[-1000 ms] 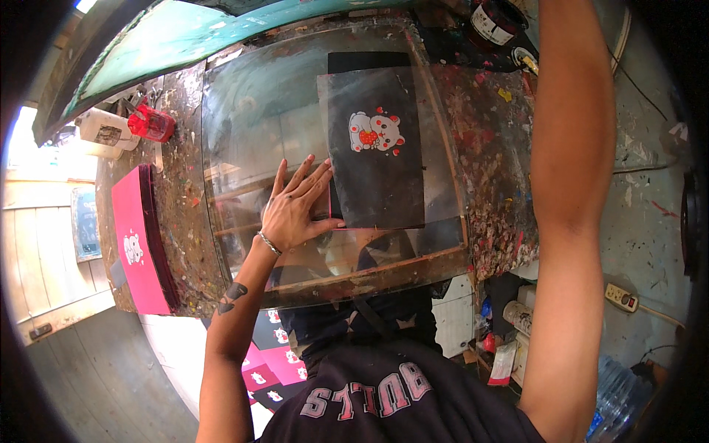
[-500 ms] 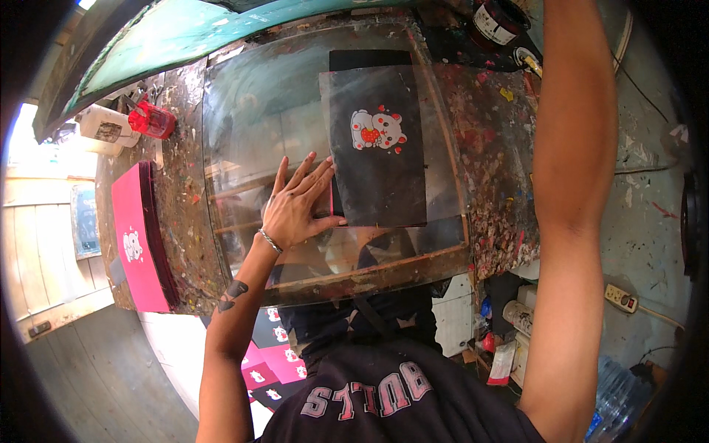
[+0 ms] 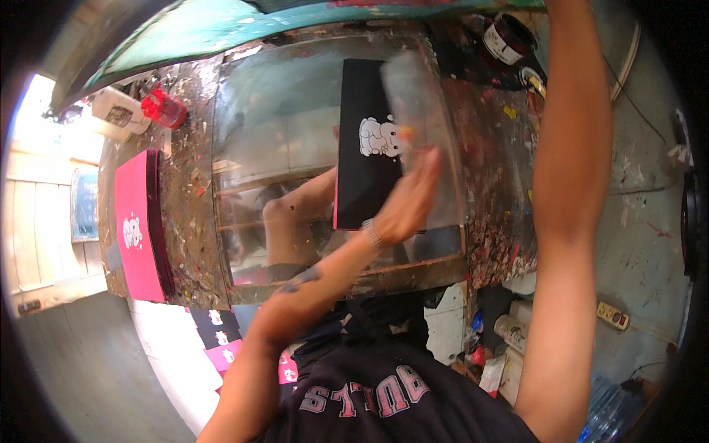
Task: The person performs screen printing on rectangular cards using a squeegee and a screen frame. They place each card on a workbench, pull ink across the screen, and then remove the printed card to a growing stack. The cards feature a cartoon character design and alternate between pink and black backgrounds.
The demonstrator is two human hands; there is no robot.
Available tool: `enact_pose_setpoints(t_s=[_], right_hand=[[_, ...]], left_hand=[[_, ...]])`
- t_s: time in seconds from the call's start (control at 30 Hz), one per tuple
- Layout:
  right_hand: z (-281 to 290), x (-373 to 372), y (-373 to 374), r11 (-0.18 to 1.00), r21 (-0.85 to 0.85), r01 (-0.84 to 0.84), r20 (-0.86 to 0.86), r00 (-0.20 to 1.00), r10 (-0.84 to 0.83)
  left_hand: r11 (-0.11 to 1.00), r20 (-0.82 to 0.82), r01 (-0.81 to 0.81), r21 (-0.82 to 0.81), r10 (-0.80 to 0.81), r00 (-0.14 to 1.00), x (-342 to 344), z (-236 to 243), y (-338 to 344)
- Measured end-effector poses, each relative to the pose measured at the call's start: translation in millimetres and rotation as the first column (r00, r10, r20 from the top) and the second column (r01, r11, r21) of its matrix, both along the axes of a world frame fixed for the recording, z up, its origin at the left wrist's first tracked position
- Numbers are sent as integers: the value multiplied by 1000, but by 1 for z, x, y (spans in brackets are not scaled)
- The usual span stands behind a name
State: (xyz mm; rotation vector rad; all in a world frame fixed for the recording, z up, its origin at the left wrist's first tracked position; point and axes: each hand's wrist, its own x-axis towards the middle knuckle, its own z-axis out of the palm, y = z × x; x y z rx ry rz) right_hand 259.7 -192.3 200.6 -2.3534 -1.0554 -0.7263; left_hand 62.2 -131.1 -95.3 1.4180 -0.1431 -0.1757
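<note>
My left hand (image 3: 410, 196) is smeared by motion over the right part of a black card (image 3: 358, 192) with a pink edge, so its grip is unclear. The card carries a white bear print (image 3: 375, 136) and lies on a glossy clear plate (image 3: 281, 88). A blurred translucent sheet (image 3: 405, 88) with a coloured patch stands off the card's right side, just beyond my left fingers. My right arm (image 3: 569, 148) stretches up past the top edge, its hand out of sight.
A pink card stack (image 3: 136, 244) lies at left on the paint-stained table (image 3: 188, 221), near a red container (image 3: 164, 108) and white container (image 3: 118, 111). A dark jar (image 3: 508, 40) sits top right, a power strip (image 3: 613, 315) at right, printed cards (image 3: 221, 353) below the table.
My left hand has swept rightward from the card's left edge. The translucent sheet that lay flat over the black card has shifted right and lifted, uncovering the white print underneath.
</note>
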Motion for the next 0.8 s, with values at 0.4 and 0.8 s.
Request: enact_pose_setpoints(t_s=[0.4,0.8], right_hand=[[-155,-130,-46,998,-69,-13,298,954,33],[-272,-94,-39,920,-375,-115,-337,941,-19]], left_hand=[[94,495,-491,866,-24,868,-50,158,148],[90,274,-265,960,-113,955,-83,8,131]])
